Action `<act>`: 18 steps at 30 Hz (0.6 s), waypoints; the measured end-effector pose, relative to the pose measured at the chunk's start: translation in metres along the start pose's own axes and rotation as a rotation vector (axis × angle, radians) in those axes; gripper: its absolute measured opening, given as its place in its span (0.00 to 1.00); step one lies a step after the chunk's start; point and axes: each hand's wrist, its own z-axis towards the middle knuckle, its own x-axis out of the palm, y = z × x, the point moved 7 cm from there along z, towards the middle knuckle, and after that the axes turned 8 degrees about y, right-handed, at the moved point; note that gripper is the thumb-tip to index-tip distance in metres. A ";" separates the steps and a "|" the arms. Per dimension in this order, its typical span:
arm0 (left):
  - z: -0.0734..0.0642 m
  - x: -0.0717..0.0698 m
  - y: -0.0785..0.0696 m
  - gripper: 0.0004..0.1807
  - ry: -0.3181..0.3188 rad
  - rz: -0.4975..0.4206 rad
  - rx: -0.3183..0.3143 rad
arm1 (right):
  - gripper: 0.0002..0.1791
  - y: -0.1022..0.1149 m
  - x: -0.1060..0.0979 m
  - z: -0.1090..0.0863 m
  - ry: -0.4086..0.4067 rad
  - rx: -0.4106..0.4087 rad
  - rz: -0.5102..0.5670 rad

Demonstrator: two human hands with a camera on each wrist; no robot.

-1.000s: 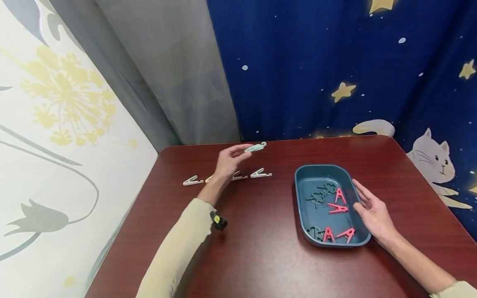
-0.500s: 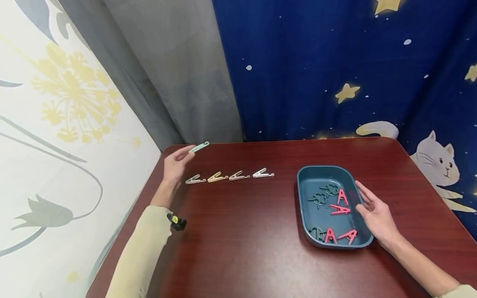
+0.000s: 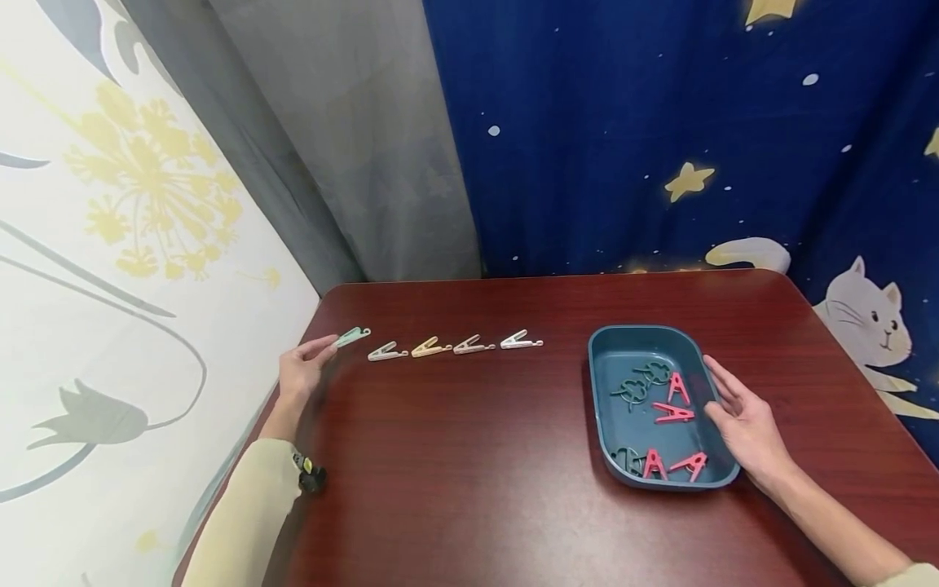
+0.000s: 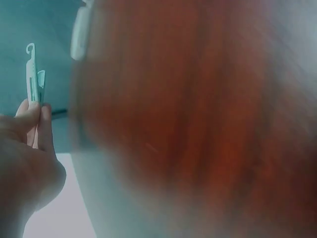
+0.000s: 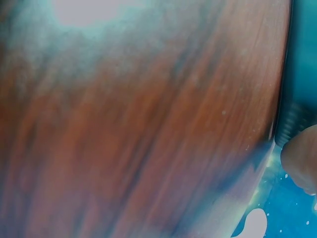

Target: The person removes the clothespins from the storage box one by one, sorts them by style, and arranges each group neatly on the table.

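At the table's left end, my left hand [image 3: 299, 372] pinches a pale green hooked clothespin [image 3: 354, 336] between thumb and fingers. The left wrist view shows the clothespin [image 4: 32, 79] with its hook pointing up. To its right lies a row of similar clothespins: a greyish one [image 3: 386, 352], a yellow one [image 3: 429, 348], a pinkish one [image 3: 473, 346] and a white one [image 3: 520, 340]. My right hand [image 3: 751, 428] grips the right side of a blue plastic tub [image 3: 616, 350], thumb at the rim and fingers along the outer wall. Several red clips [image 3: 673, 413] lie in the tub.
Dark green looped clips [image 3: 629, 393] also lie in the tub. Everything rests on a dark red wooden table [image 3: 455, 456]. A white patterned curtain [image 3: 147, 367] borders its left side, with grey [image 3: 381, 163] and blue [image 3: 579, 163] curtains behind it.
My left hand has carried the green clothespin left and then lower, from behind the row to its left end. The right hand has stayed on the tub.
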 end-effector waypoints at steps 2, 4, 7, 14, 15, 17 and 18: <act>-0.001 -0.001 0.009 0.17 -0.014 -0.026 -0.010 | 0.38 0.000 0.000 0.000 0.002 0.004 -0.002; -0.002 -0.002 0.016 0.17 -0.030 -0.052 -0.012 | 0.38 0.000 0.000 0.000 0.005 0.007 -0.006; -0.003 -0.002 0.021 0.16 -0.053 -0.080 0.004 | 0.38 0.000 -0.001 0.000 0.004 0.007 -0.008; -0.002 -0.006 0.027 0.15 -0.073 -0.019 -0.012 | 0.37 0.002 0.000 0.000 0.002 0.003 -0.001; -0.001 -0.007 0.028 0.15 -0.071 -0.008 -0.013 | 0.37 0.002 0.000 0.000 0.001 0.004 -0.004; -0.001 -0.009 0.030 0.14 -0.065 0.015 -0.020 | 0.37 0.002 0.000 0.000 0.001 0.005 -0.007; -0.001 -0.009 0.031 0.14 -0.063 0.030 -0.020 | 0.37 0.002 0.000 0.000 0.001 0.003 -0.008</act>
